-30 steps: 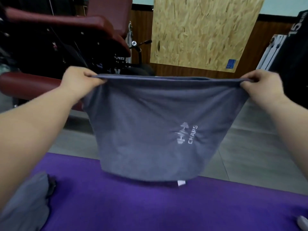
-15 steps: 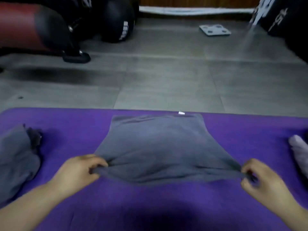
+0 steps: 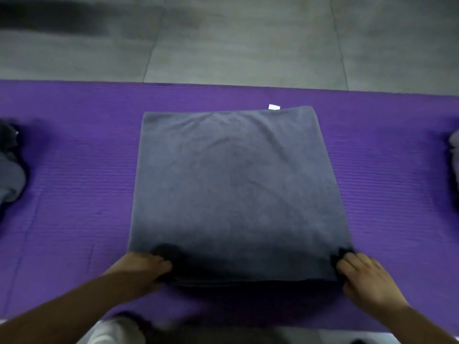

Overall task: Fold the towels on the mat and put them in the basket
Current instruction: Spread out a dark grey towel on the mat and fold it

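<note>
The grey towel lies flat in the centre of the frame on the purple mat. It is doubled over, so layered edges show along its near side at the lower middle, and a white tag pokes out at its far edge. The left hand, at the towel's lower left, has its fingers curled round the near left corner. The right hand, at lower right, seems to pinch the near right corner with its fingertips, though shadow hides how the thumbs sit. Gripping both near corners at once looks like a way to keep the layers lined up and the cloth taut, so it sits square and ready for a further fold. A crumpled towel lies at the left edge of the frame and another bundle of cloth at the right edge, both on the mat and well apart from the one in hand, probably to leave working room. Grey floor fills the top of the frame; the basket is not in view
</note>
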A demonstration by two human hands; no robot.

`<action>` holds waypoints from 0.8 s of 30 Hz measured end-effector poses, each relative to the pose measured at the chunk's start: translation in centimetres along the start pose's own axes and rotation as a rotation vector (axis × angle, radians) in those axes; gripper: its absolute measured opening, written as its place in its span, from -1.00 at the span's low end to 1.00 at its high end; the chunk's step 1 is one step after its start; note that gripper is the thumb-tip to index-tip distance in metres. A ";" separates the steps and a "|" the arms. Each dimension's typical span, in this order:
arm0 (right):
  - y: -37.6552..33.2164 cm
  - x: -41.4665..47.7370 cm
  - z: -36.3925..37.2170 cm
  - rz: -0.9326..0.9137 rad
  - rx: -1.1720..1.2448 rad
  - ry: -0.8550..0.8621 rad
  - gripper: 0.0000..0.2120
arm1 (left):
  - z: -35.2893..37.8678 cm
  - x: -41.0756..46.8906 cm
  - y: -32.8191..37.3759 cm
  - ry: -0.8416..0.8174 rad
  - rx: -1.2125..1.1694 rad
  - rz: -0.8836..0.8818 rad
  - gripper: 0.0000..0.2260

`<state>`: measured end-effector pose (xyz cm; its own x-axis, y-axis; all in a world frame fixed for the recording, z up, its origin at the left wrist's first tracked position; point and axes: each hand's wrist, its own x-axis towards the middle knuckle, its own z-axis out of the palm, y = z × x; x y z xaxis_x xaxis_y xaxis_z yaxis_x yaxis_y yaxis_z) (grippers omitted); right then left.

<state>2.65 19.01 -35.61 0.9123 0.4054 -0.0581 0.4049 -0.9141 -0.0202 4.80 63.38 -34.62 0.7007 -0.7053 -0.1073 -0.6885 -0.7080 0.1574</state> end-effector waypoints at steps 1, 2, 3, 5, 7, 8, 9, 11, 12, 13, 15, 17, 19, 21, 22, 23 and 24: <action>0.0 -0.1 0.0 0.025 0.042 -0.004 -0.78 | 0.4 0.0 0.2 0.011 -0.019 -0.040 -0.77; -0.1 0.0 -0.2 0.085 0.114 -0.007 -0.83 | 0.6 0.2 0.5 0.040 -0.034 -0.101 -0.63; -0.2 0.2 -0.4 0.188 0.213 0.017 -0.85 | 0.9 0.3 0.7 0.104 -0.019 -0.159 -0.47; -0.6 1.0 -0.9 0.580 0.473 0.059 -0.76 | 0.9 0.4 0.9 0.150 -0.070 -0.263 -0.40; -1.0 2.1 -1.1 0.952 0.623 0.029 -0.78 | 1.3 0.2 0.9 0.124 -0.149 -0.285 -0.66; -1.2 2.5 -1.2 1.061 0.659 -0.044 -0.73 | 1.4 0.3 1.0 0.107 -0.132 -0.287 -0.77; -1.2 2.6 -1.0 1.103 0.674 -0.116 -0.71 | 2.1 -0.1 0.9 0.108 -0.120 -0.270 -0.78; -1.2 2.8 -0.7 1.125 0.677 -0.199 -0.75 | 2.6 -0.4 0.7 0.081 -0.162 -0.257 -0.77; -1.2 3.0 -0.9 1.121 0.682 -0.193 -0.82 | 2.1 0.1 0.6 0.039 -0.189 -0.271 -0.76; -1.4 3.3 -1.2 1.110 0.686 -0.184 -0.90 | 1.7 0.4 0.3 0.003 -0.226 -0.300 -0.75; -1.6 4.0 -1.7 1.067 0.683 -0.144 -0.70 | 0.0 2.2 -0.2 -0.038 -0.327 -0.394 -0.78; -2.5 5.0 -2.7 0.997 0.725 -0.066 -0.60 | -1.7 5.2 -0.8 -0.045 -0.560 -0.572 -0.99; -3.7 5.9 -3.8 0.810 0.767 -0.004 -0.67 | -2.8 9.4 -0.9 -0.101 -0.918 -0.685 -0.82; -4.7 6.8 -4.4 0.649 0.808 -0.014 -0.72 | -4.2 14.4 -0.4 -0.224 -1.190 -0.718 -0.81; -5.1 7.1 -4.5 0.583 0.826 -0.007 -0.70 | -5.0 17.0 0.3 -0.286 -1.250 -0.702 -0.82; -5.4 7.5 -4.5 0.528 0.820 0.010 -0.73 | -5.6 19.3 1.2 -0.323 -1.289 -0.682 -0.82; -5.7 7.8 -4.5 0.467 0.799 0.057 -0.76 | -6.2 21.7 2.2 -0.355 -1.302 -0.656 -0.83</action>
<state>7.73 27.35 -31.46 0.9824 -0.0245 -0.1851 -0.1476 -0.7085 -0.6901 19.63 46.70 -30.55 0.5989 -0.3909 -0.6989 0.4986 -0.5008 0.7075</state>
